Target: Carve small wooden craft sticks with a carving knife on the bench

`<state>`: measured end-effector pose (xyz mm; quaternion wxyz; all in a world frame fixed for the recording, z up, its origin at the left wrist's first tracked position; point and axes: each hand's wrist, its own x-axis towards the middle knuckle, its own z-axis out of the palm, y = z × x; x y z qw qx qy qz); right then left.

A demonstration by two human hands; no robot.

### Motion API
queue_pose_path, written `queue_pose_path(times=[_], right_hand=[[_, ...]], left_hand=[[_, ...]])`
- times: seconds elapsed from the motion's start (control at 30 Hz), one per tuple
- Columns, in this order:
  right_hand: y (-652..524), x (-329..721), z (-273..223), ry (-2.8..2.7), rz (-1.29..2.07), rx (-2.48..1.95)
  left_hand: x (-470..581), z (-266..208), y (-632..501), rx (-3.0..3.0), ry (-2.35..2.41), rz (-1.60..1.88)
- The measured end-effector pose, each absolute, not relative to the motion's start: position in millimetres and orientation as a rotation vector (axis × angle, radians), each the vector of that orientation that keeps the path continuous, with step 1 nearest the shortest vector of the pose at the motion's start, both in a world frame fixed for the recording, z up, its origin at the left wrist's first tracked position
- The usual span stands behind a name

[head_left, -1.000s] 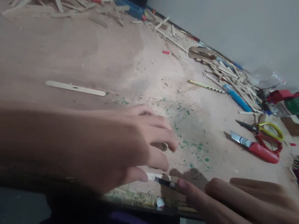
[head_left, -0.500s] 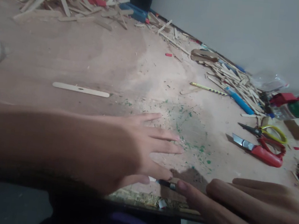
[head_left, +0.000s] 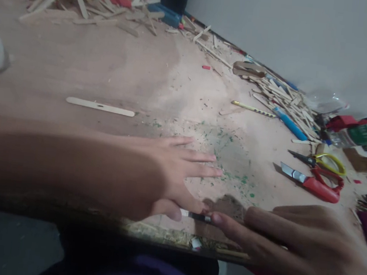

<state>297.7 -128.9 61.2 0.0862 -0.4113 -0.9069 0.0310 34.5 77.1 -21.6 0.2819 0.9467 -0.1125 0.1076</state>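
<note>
My left hand lies palm down on the board with its fingers spread. Its thumb and index finger are at a small whitish piece near the front edge; whether they pinch it I cannot tell. My right hand is closed, index finger stretched forward, at a slim dark-tipped tool with a light metallic band. The fingers hide the rest of that tool. The dark tip points left and meets the whitish piece. Above my left forearm lies a flat craft stick with a dark mark in its middle.
Green flecks are scattered beyond my fingertips. To the right lie a red-handled knife, scissors, a patterned pencil and a blue marker. Piles of craft sticks stand along the wall and at the far left.
Both hands appear slightly higher in view, my right hand also a little farther left. The tool's dark tip stays beside my left index finger. The items at right shift slightly left with the view.
</note>
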Motion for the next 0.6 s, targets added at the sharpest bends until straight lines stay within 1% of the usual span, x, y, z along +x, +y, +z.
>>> queue_pose_path(times=[0.23,0.47,0.6], right_hand=[[-137,303,41,-2.633,0.220,-1.217],[-132,297,28,-2.481,0.333,-1.216],[-136,294,32,-2.394,0.403,-1.244]], left_hand=[[31,-3,74,2.573,-0.267,0.124],[27,-8,75,2.553,-0.288,0.253],[24,1,74,2.582,-0.259,0.189]])
